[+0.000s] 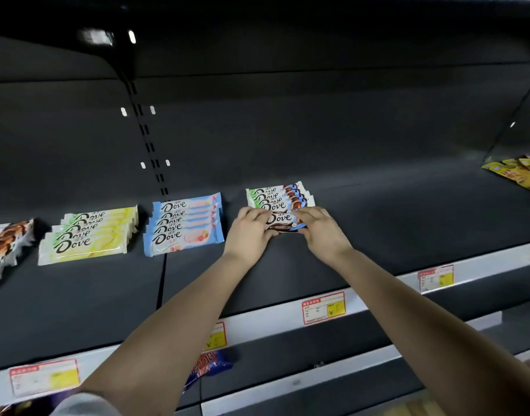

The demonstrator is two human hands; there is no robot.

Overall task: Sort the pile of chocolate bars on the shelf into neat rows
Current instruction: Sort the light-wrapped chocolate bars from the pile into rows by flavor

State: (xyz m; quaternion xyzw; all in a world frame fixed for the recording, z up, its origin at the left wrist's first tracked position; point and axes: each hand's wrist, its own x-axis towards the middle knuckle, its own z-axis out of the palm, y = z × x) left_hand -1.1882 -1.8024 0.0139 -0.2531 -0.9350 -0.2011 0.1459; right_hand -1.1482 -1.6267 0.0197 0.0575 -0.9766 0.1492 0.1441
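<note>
On the dark shelf lie rows of Dove chocolate bars. A blue-and-brown bar sits at the front of a row of white bars with brown and blue ends. My left hand holds its left end and my right hand holds its right end, fingers curled over the wrapper. To the left lie a row of light-blue bars, a row of yellow bars and, at the far left edge, white-and-brown bars.
Yellow packets lie at the far right of the shelf. Price tags hang on the white front rail. A blue wrapped bar lies on the lower shelf. A slotted upright runs up the back panel.
</note>
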